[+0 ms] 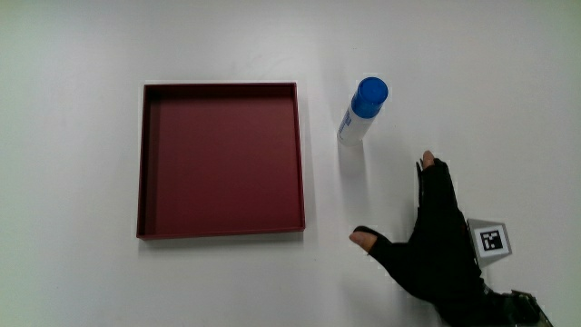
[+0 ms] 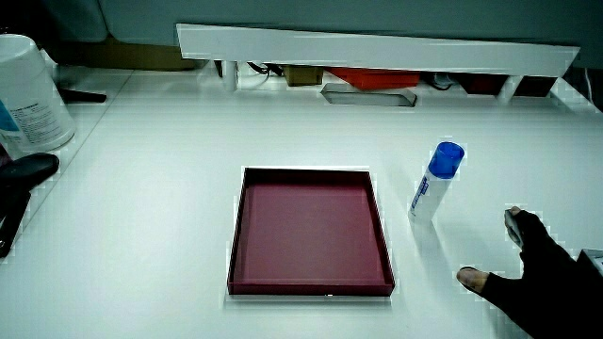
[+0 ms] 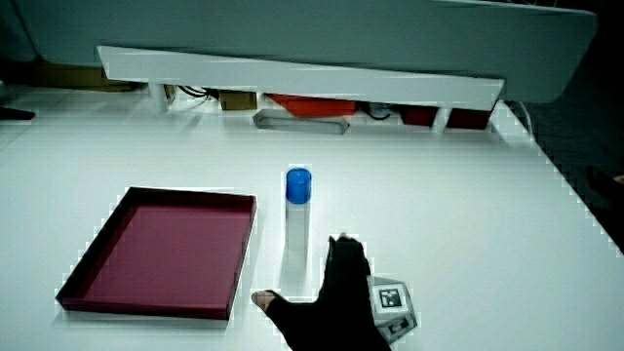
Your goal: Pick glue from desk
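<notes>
— Where is the glue (image 1: 361, 113) seen?

— It is found standing upright on the white worktop (image 1: 73, 163), blue cap uppermost, just beside the dark red tray (image 1: 218, 159) but apart from its wall; in both side views it is shown the same way (image 2: 431, 184) (image 3: 296, 219), near the centre of the frame; nothing is seen lying in the tray (image 2: 306, 226) (image 3: 161, 249).

— And the hand (image 1: 436, 241)?

— It is placed low over the worktop, nearer to the person than the glue and apart from it; no contact is shown; the patterned cube (image 1: 490, 239) is carried on its back, as is also seen in a side view (image 3: 392, 300).

— How is the grip described?

— The hand's grip is seen wide open; the thumb (image 1: 365, 239) is stretched toward the tray and the forefinger (image 1: 427, 162) is pointed toward the glue; nothing is held.

— Is anything else visible?

— In a side view a white container (image 2: 28, 94) is seen at the worktop's edge, well apart from the tray; a low white partition (image 2: 377, 47) is seen farther from the person than the glue.
</notes>
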